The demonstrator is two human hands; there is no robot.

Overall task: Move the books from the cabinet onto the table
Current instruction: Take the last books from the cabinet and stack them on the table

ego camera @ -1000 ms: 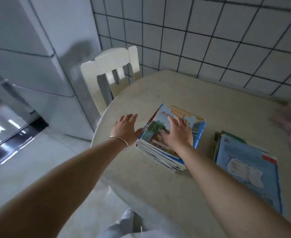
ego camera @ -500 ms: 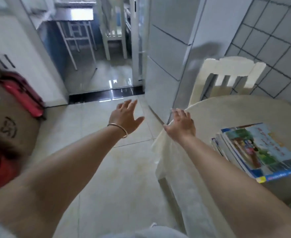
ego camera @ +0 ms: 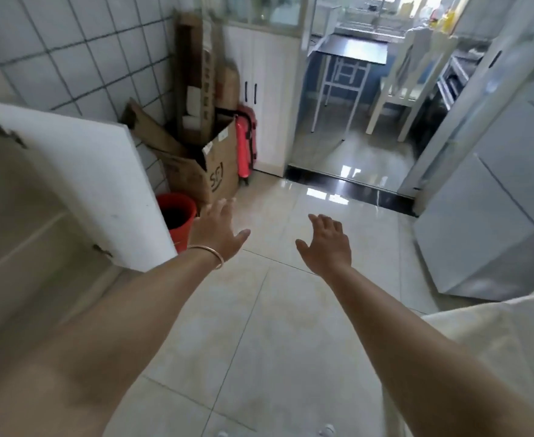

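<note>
Left hand point(ego camera: 217, 230): out over the floor point(ego camera: 275, 326), fingers point(ego camera: 228, 205) spread, holding nothing; bangle point(ego camera: 207, 252) on wrist.
Right hand point(ego camera: 327, 244): out alongside, fingers relaxed, holding nothing.
Cabinet point(ego camera: 23, 216): left, white door point(ego camera: 79, 181) swung open.
Books: none in sight.
Desk point(ego camera: 496, 335): edge at lower right.

Cabinet point(ego camera: 23, 216): cut off by the left edge; interior blurred, contents not discernible; open white door point(ego camera: 79, 181) covers part of it.
Books: none discernible in the view.
Table point(ego camera: 492, 329): only a pale corner shows at the lower right, cut by the frame's edge and partly covered by the right forearm.
Red bucket point(ego camera: 177, 216): partly behind the door's edge and the left hand point(ego camera: 218, 231).
Cardboard box point(ego camera: 215, 171): printed lettering blurred.
Red item point(ego camera: 245, 143) beside the box: too blurred to identify.
Far-room counter objects: too small to tell.
</note>
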